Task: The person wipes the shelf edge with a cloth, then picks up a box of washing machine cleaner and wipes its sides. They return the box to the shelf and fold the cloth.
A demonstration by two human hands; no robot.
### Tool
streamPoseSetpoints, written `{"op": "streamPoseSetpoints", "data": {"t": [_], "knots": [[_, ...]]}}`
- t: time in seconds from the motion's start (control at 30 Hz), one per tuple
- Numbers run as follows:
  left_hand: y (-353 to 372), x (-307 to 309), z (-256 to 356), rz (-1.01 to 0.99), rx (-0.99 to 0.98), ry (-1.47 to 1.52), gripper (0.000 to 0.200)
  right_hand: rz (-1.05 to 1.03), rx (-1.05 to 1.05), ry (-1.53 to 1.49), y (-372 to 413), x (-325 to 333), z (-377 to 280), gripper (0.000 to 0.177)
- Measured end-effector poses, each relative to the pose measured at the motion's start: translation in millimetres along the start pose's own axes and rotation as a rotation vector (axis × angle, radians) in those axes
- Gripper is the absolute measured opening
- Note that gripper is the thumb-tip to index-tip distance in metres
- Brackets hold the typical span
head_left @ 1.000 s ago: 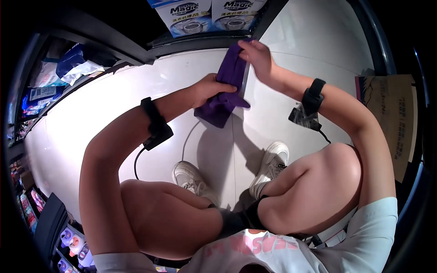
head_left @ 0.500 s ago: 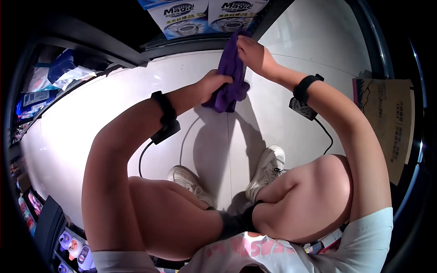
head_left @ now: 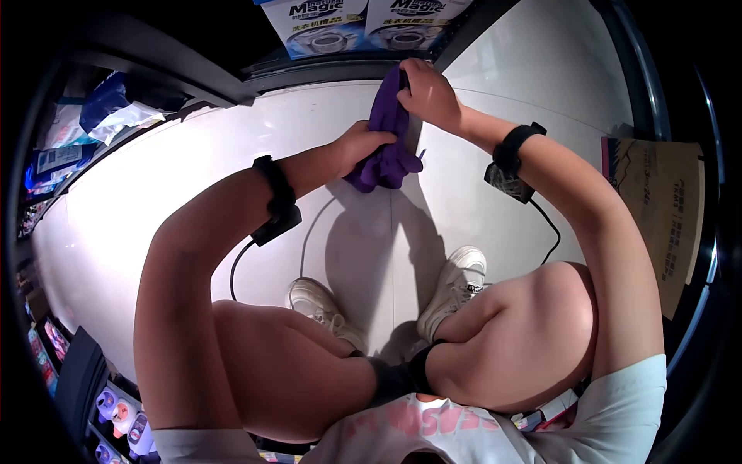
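Observation:
A bunched purple cloth [head_left: 389, 127] hangs above the pale floor, between my two hands. My left hand [head_left: 366, 145] is closed on its left side at mid-height, the thumb lying across the folds. Higher up, my right hand [head_left: 430, 94] pinches the cloth's top edge. The lower end hangs in loose folds below my left hand. Just beyond the cloth is the dark lower edge of a shelf [head_left: 325, 75], with white and blue boxes [head_left: 328, 35] standing on it.
Packages [head_left: 116, 112] lie on a shelf at the upper left. Bottles [head_left: 124, 417] stand at the lower left. A cardboard box [head_left: 657, 216] is at the right. Cables hang from both wrist devices. My shoes [head_left: 464, 282] are on the floor [head_left: 386, 232].
My right hand has come slightly down and toward me with the cloth's top edge. The cloth's lower folds have shifted and spread a little. My left hand keeps its hold.

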State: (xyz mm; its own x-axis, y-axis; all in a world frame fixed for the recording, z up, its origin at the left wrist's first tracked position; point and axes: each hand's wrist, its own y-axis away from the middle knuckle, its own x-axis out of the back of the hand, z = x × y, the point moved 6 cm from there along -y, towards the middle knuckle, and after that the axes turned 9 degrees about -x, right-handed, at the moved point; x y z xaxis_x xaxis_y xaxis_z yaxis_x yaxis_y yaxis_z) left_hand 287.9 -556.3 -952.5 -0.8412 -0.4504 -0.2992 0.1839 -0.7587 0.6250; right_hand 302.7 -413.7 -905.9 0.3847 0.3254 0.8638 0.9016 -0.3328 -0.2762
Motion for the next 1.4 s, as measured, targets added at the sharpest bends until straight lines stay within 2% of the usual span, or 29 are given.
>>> {"op": "streamPoseSetpoints", "data": {"t": [0.07, 0.13, 0.17, 0.23, 0.27, 0.33, 0.37, 0.4, 0.47, 0.53, 0.6, 0.63, 0.67, 0.73, 0.77, 0.8, 0.87, 0.9, 0.93, 1.0, 1.07, 1.13, 1.17, 1.2, 1.27, 1.3, 1.33, 1.4], "knots": [[0.7, 12.3, -6.5, -0.012, -0.019, -0.013, 0.037, 0.051, -0.001, -0.005, 0.4, -3.4, -5.4, 0.029], [4.0, 24.7, -10.2, 0.020, -0.040, 0.014, 0.037, -0.035, -0.085, 0.061, -0.7, -9.2, -3.9, 0.040], [5.9, 32.1, -10.8, 0.053, -0.063, 0.047, 0.037, -0.035, -0.088, 0.064, -1.9, -7.2, -8.5, 0.040], [11.3, 44.2, -4.8, 0.096, -0.092, 0.017, 0.040, -0.181, -0.216, 0.108, -3.1, -15.4, -11.6, 0.046], [16.3, 49.2, -0.1, 0.127, -0.091, 0.006, 0.040, -0.182, -0.218, 0.109, -0.8, -24.0, -19.0, 0.046], [15.7, 62.9, -2.4, 0.129, -0.086, -0.007, 0.039, -0.030, -0.208, 0.106, 1.8, -36.5, -42.6, 0.053], [16.5, 70.5, -4.7, 0.163, -0.088, -0.023, 0.037, -0.271, -0.402, 0.048, 3.0, -50.8, -43.3, 0.058], [18.9, 76.2, -6.5, 0.197, -0.088, -0.039, 0.035, -0.273, -0.400, 0.041, 1.1, -58.0, -44.6, 0.058], [22.1, 78.2, -8.9, 0.213, -0.112, -0.127, 0.036, -0.237, -0.215, -0.258, -7.7, -64.6, -57.3, 0.056], [20.3, 79.7, -12.9, 0.235, -0.147, -0.199, 0.036, -0.215, -0.238, -0.308, -15.7, -57.7, -62.3, 0.055], [22.1, 69.3, 0.3, 0.186, -0.385, -0.569, 0.036, -0.807, -0.657, -0.530, -2.6, -83.7, -49.4, 0.060], [25.3, 62.9, 5.0, 0.197, -0.438, -0.789, 0.037, -0.822, -0.835, -0.555, 9.1, -94.6, -40.5, 0.068], [28.0, 54.7, 7.7, 0.195, -0.481, -0.999, 0.036, -0.851, -0.997, -0.655, 23.3, -98.6, -33.2, 0.067], [36.6, 34.6, 13.2, 0.150, -0.435, -1.209, 0.038, -0.931, -1.062, -0.738, 39.4, -73.4, -47.1, 0.066], [40.8, 25.3, 14.7, 0.134, -0.456, -1.316, 0.039, -0.979, -1.056, -0.861, 45.3, -69.7, -46.4, 0.058], [43.0, 20.6, 16.6, 0.133, -0.459, -1.317, 0.039, -0.975, -1.056, -0.862, 48.8, -70.6, -37.1, 0.058], [46.0, 8.7, 18.7, 0.037, -0.503, -1.440, 0.040, -0.927, -0.911, -0.813, 49.2, -80.2, -19.1, 0.045], [47.2, 7.7, 20.2, 0.031, -0.529, -1.458, 0.039, -0.733, -0.974, -0.773, 48.7, -75.3, -9.6, 0.034], [47.6, 9.1, 21.5, 0.035, -0.529, -1.459, 0.039, -0.733, -0.971, -0.772, 50.5, -73.6, -6.0, 0.034], [47.3, 16.8, 26.6, 0.105, -0.526, -1.412, 0.038, -0.579, -0.942, -0.672, 49.0, -58.9, 5.3, 0.035], [45.3, 26.6, 27.8, 0.136, -0.460, -1.412, 0.038, -0.561, -0.971, -0.636, 52.0, -48.5, 9.8, 0.034], [46.3, 36.8, 28.0, 0.216, -0.419, -1.396, 0.037, -0.449, -0.817, -0.972, 48.6, -33.2, 0.2, 0.032], [47.4, 38.3, 27.7, 0.232, -0.437, -1.402, 0.039, -0.504, -0.908, -1.053, 48.0, -37.2, 2.0, 0.030], [49.9, 36.2, 28.4, 0.235, -0.437, -1.402, 0.039, -0.506, -0.906, -1.052, 44.3, -38.8, 5.4, 0.030], [59.5, 29.0, 36.0, 0.273, -0.584, -1.325, 0.036, -0.666, -1.012, -1.339, 43.2, -50.4, 3.8, 0.039], [60.4, 27.8, 37.0, 0.274, -0.583, -1.326, 0.036, -0.812, -1.015, -1.337, 41.9, -50.6, -3.8, 0.049], [61.9, 23.3, 40.3, 0.262, -0.645, -1.326, 0.038, -0.811, -1.014, -1.340, 41.1, -47.2, -6.8, 0.049], [61.0, 14.7, 43.6, 0.243, -0.706, -1.328, 0.041, -1.081, -1.151, -1.456, 53.3, -48.6, -24.7, 0.053]]}}
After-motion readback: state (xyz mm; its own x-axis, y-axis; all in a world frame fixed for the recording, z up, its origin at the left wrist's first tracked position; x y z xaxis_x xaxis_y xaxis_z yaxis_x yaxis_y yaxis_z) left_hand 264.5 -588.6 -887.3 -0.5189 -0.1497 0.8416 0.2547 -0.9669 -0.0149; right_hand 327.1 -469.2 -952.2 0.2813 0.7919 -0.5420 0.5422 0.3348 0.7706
